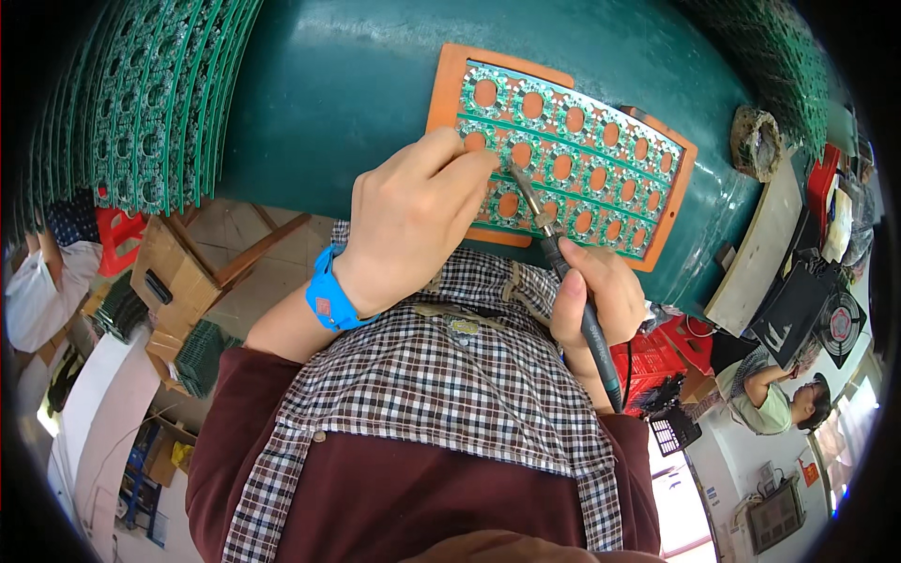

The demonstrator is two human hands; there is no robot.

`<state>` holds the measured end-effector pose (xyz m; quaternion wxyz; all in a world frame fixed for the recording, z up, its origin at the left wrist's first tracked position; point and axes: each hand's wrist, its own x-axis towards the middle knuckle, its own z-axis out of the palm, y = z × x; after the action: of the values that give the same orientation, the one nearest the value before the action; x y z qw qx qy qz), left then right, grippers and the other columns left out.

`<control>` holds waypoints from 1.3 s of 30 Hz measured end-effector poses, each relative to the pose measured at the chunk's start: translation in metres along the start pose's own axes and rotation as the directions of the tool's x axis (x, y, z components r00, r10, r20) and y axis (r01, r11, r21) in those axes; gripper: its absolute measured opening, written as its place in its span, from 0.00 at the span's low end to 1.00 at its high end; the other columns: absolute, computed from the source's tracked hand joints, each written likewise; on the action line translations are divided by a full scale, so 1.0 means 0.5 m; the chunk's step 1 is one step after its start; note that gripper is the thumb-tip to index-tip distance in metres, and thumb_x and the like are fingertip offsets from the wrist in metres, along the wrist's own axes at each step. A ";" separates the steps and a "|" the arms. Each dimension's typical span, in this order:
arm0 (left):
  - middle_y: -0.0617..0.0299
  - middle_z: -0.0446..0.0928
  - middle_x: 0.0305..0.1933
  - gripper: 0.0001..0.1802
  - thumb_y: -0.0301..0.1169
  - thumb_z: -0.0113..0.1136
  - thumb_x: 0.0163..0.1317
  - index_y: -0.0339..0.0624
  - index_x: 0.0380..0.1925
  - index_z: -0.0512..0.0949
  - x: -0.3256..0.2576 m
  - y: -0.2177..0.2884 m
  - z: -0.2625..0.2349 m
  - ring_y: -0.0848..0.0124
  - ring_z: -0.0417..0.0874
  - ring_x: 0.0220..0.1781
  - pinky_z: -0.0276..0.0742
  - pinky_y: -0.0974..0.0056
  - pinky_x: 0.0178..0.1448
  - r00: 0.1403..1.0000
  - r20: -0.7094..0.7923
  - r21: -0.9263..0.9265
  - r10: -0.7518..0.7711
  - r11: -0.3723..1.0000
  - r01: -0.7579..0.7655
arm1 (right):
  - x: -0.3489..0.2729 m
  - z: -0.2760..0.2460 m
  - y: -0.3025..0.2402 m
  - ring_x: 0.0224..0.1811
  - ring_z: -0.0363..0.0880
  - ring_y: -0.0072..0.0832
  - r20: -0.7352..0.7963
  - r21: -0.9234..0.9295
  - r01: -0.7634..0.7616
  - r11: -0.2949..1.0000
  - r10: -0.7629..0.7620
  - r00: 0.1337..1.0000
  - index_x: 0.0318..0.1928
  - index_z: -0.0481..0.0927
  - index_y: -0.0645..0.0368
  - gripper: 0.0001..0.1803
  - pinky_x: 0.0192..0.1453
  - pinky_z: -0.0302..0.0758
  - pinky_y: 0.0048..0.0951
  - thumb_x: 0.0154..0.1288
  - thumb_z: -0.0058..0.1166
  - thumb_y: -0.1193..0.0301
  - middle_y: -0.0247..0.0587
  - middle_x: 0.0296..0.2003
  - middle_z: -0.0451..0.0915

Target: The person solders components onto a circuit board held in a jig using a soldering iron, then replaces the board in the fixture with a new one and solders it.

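Observation:
A green circuit board panel [584, 144], with rows of round holes ringed by small parts, lies in an orange holder frame [445, 92] on the green tabletop. My right hand [612, 293] grips a soldering iron [593, 340] by its dark handle, and the metal tip slants down to the panel's middle row. Over the panel's left end, my left hand [408, 218] is closed in a pinch, fingertips close to the iron's tip. Whatever lies between those fingertips is hidden or too fine to make out. A blue band [330, 291] circles my left wrist.
Many green board panels [155, 113] stand stacked at the far left. More green panels [765, 61] are piled at the far right, near a round tan holder [755, 144]. Red crates [652, 366] sit low on the right. Another person [774, 399] is beyond them.

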<state>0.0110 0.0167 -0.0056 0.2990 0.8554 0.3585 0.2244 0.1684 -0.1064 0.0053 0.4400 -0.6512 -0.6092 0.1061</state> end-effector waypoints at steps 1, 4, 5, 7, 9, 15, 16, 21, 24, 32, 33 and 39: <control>0.62 0.71 0.28 0.07 0.24 0.63 0.52 0.42 0.32 0.77 0.000 0.003 -0.003 0.66 0.78 0.26 0.75 0.64 0.27 1.000 -0.005 -0.010 0.004 1.000 -0.004 | 0.001 0.001 -0.001 0.17 0.75 0.29 -0.006 0.012 0.011 1.000 -0.011 1.000 0.35 0.82 0.66 0.09 0.20 0.70 0.25 0.56 0.54 0.74 0.40 0.19 0.77; 0.62 0.71 0.28 0.07 0.24 0.63 0.53 0.42 0.32 0.77 0.007 0.001 -0.017 0.66 0.78 0.26 0.75 0.64 0.27 0.999 -0.038 -0.003 -0.005 1.000 0.005 | -0.007 -0.002 0.006 0.18 0.76 0.30 -0.031 -0.010 0.032 0.999 -0.032 0.999 0.36 0.82 0.66 0.09 0.22 0.71 0.26 0.56 0.54 0.74 0.41 0.20 0.78; 0.62 0.71 0.28 0.07 0.24 0.63 0.53 0.42 0.33 0.78 0.012 0.001 -0.021 0.66 0.78 0.26 0.74 0.64 0.27 0.998 -0.066 0.011 -0.018 1.000 0.019 | -0.007 -0.005 0.009 0.18 0.76 0.30 -0.033 -0.008 0.034 0.999 -0.034 0.999 0.36 0.82 0.66 0.09 0.22 0.71 0.26 0.56 0.54 0.74 0.41 0.20 0.78; 0.62 0.71 0.28 0.07 0.24 0.63 0.53 0.42 0.33 0.78 0.030 -0.005 -0.024 0.66 0.78 0.25 0.74 0.64 0.27 0.995 -0.099 0.007 -0.022 1.000 0.023 | 0.000 -0.012 0.009 0.19 0.77 0.30 -0.090 -0.008 -0.038 0.999 0.037 0.995 0.36 0.82 0.65 0.09 0.23 0.72 0.26 0.56 0.54 0.74 0.41 0.21 0.78; 0.62 0.71 0.28 0.07 0.24 0.63 0.53 0.42 0.34 0.78 0.043 -0.007 -0.018 0.65 0.78 0.25 0.74 0.64 0.27 0.991 -0.133 0.009 -0.025 1.000 0.026 | 0.020 -0.009 0.006 0.20 0.77 0.31 -0.087 -0.022 -0.085 0.996 0.082 0.993 0.36 0.82 0.65 0.09 0.24 0.72 0.27 0.56 0.55 0.73 0.41 0.22 0.79; 0.62 0.72 0.29 0.07 0.24 0.62 0.53 0.42 0.33 0.78 0.065 -0.004 0.006 0.65 0.79 0.26 0.75 0.64 0.26 0.994 -0.086 0.050 -0.060 0.997 0.065 | 0.055 0.003 0.020 0.21 0.79 0.30 -0.046 -0.026 -0.070 0.997 0.069 0.997 0.35 0.83 0.64 0.08 0.24 0.73 0.25 0.55 0.57 0.74 0.42 0.22 0.80; 0.62 0.72 0.29 0.07 0.24 0.62 0.53 0.42 0.33 0.78 0.066 -0.005 0.010 0.65 0.79 0.26 0.75 0.64 0.26 0.994 -0.086 0.051 -0.062 0.996 0.067 | 0.055 0.006 0.025 0.21 0.79 0.30 -0.045 -0.025 -0.070 0.997 0.069 0.997 0.35 0.83 0.64 0.08 0.24 0.73 0.25 0.55 0.57 0.74 0.42 0.22 0.80; 0.63 0.73 0.30 0.07 0.24 0.62 0.51 0.42 0.32 0.78 0.069 -0.008 0.018 0.67 0.79 0.29 0.76 0.64 0.27 0.994 -0.103 0.046 0.037 0.998 -0.032 | 0.056 0.012 0.034 0.20 0.78 0.29 -0.041 -0.047 0.010 0.999 -0.012 0.999 0.35 0.83 0.64 0.08 0.24 0.73 0.24 0.55 0.57 0.74 0.41 0.22 0.80; 0.64 0.75 0.31 0.06 0.24 0.62 0.50 0.43 0.30 0.77 0.074 -0.005 -0.002 0.67 0.80 0.28 0.76 0.64 0.27 0.993 -0.094 0.064 -0.069 0.995 0.075 | 0.064 0.002 0.033 0.20 0.78 0.29 -0.070 -0.068 0.022 0.997 -0.026 0.997 0.35 0.82 0.65 0.08 0.24 0.73 0.25 0.55 0.56 0.74 0.40 0.21 0.80; 0.63 0.73 0.27 0.06 0.23 0.60 0.49 0.44 0.28 0.75 0.048 0.007 -0.011 0.66 0.78 0.27 0.76 0.62 0.27 0.990 -0.123 0.073 -0.063 0.995 0.073 | 0.061 0.016 -0.002 0.18 0.76 0.27 -0.048 -0.045 0.052 0.998 -0.054 0.997 0.35 0.83 0.64 0.09 0.22 0.72 0.24 0.52 0.57 0.75 0.40 0.21 0.79; 0.63 0.73 0.27 0.06 0.23 0.60 0.50 0.44 0.28 0.75 0.048 0.008 -0.012 0.65 0.78 0.27 0.76 0.62 0.27 0.993 -0.107 0.082 -0.051 0.995 0.060 | 0.061 0.016 -0.004 0.18 0.76 0.27 -0.048 -0.045 0.055 0.997 -0.057 0.997 0.35 0.83 0.64 0.09 0.22 0.72 0.24 0.52 0.57 0.75 0.40 0.21 0.79; 0.62 0.73 0.27 0.05 0.22 0.59 0.51 0.42 0.28 0.75 0.051 -0.002 -0.008 0.64 0.78 0.26 0.75 0.62 0.27 0.995 -0.055 -0.059 -0.086 0.995 0.083 | 0.060 0.009 -0.013 0.19 0.76 0.28 -0.011 -0.067 0.024 0.997 -0.025 1.000 0.36 0.83 0.64 0.09 0.22 0.72 0.24 0.53 0.56 0.75 0.40 0.21 0.79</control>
<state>0.0247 0.0379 0.0010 0.3219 0.8240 0.3962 0.2459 0.1680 -0.0786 0.0190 0.4227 -0.6586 -0.6179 0.0765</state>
